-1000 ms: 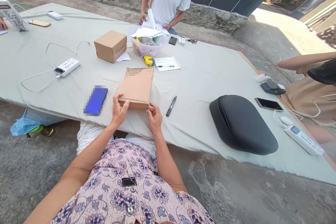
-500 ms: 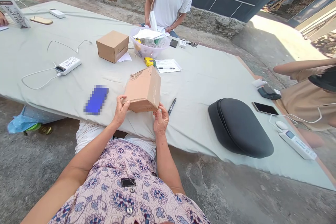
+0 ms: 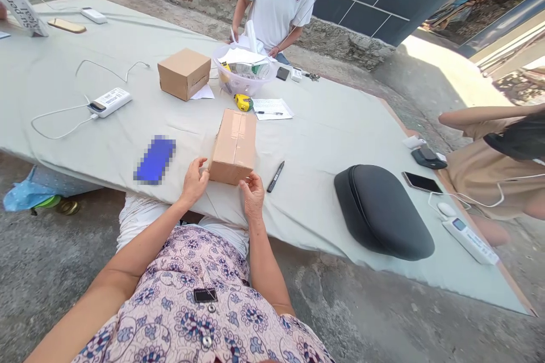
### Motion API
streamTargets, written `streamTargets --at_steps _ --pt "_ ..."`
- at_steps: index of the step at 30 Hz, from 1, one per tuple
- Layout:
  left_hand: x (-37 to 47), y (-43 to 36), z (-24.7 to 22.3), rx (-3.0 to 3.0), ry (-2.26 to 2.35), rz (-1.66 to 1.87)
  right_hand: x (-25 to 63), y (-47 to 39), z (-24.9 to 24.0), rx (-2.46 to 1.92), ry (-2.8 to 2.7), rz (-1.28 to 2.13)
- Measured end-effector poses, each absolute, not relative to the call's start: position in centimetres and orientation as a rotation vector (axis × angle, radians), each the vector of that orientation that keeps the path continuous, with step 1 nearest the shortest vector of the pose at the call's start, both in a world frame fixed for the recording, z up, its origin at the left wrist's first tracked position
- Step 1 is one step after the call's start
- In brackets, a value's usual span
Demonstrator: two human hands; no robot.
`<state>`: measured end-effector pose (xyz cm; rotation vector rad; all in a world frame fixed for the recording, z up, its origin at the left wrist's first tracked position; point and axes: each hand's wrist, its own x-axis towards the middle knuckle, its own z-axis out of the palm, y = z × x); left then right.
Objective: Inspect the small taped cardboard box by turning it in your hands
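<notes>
The left hand (image 3: 195,186) is loosely spread beside the taped cardboard box (image 3: 234,142); its near right corner is met by the right hand (image 3: 254,197), though whether gripped cannot be told; the box is set on the counter (image 3: 306,130), between a blurred blue item (image 3: 155,160) and a black marker (image 3: 276,177); beyond, a yellow tape measure (image 3: 243,102) is seen.
</notes>
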<state>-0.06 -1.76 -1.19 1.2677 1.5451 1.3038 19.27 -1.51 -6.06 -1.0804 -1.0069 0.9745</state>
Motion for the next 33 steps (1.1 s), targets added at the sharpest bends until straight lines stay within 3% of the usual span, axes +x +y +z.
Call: streamTargets --at_steps 7,33 --pt "0.2 -2.6 0.0 1.411 1.373 1.478 18.8 -1.8 -6.0 -1.169 -1.158 0.918" --pt "-1.4 -1.6 1.5 1.202 1.513 1.323 18.2 -2.1 -6.1 -1.242 -1.418 0.867"
